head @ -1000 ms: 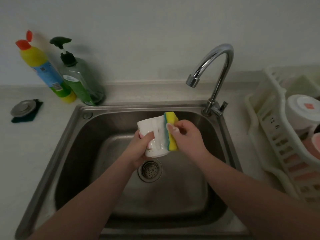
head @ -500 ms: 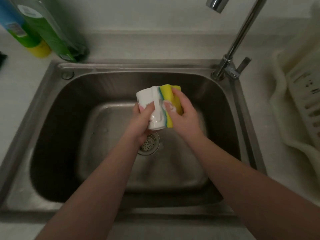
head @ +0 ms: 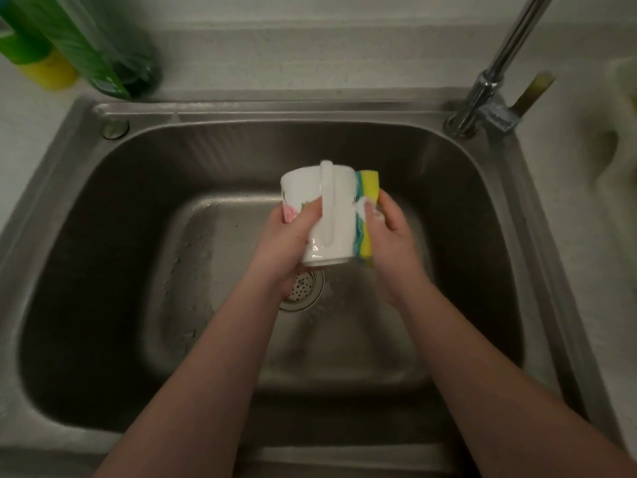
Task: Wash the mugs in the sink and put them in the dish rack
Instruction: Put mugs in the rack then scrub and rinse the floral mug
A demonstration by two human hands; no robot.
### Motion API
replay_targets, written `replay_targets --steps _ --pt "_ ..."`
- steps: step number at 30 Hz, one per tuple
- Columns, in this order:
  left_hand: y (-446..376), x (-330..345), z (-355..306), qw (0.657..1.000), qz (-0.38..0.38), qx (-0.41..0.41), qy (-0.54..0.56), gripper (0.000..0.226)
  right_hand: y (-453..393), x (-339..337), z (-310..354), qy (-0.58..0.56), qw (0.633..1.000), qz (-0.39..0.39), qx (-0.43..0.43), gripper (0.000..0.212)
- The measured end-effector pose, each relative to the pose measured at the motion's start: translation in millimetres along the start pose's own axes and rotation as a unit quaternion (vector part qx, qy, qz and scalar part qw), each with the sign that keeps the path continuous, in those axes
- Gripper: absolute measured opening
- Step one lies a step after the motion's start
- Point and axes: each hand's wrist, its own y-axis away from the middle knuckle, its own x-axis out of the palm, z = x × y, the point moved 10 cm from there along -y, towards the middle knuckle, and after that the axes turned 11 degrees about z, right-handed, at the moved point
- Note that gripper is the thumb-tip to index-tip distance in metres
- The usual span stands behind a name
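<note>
A white mug (head: 339, 215) with a pink mark lies on its side above the middle of the steel sink (head: 103, 208), its handle facing up. My left hand (head: 286, 243) grips the mug from the left, fingers curled round its body. My right hand (head: 389, 232) holds a yellow and green sponge (head: 367, 215) flat against the mug's right side, with some foam at the thumb. The drain strainer (head: 303, 288) shows just below the mug.
The tap's stem and lever (head: 493, 94) rise at the sink's back right corner. A green soap bottle (head: 100, 53) and a yellow bottle (head: 48, 70) stand on the counter at back left. The pale edge of the dish rack (head: 620, 132) shows blurred at the right.
The view has tilted down and closer to the sink. The mug has turned in my left hand so its handle now faces up, with the sponge still on its right side.
</note>
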Motion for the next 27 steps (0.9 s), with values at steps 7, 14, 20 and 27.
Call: replay_targets --steps 7,14,20,27 --pt "3 6 -15 1.000 -0.017 -0.008 -0.021 0.030 -2 6 24 0.068 0.996 0.047 -0.038 0.042" --pt "6 6 -23 0.998 -0.044 -0.012 -0.032 0.067 0 12 39 0.061 0.993 0.080 -0.055 0.044" --pt "10 8 -23 0.998 -0.039 -0.030 -0.034 0.032 -2 4 16 -0.037 0.996 0.038 0.074 0.024" --pt "11 13 -26 0.999 -0.023 -0.028 -0.032 0.029 8 13 58 0.124 0.985 0.030 -0.113 0.044"
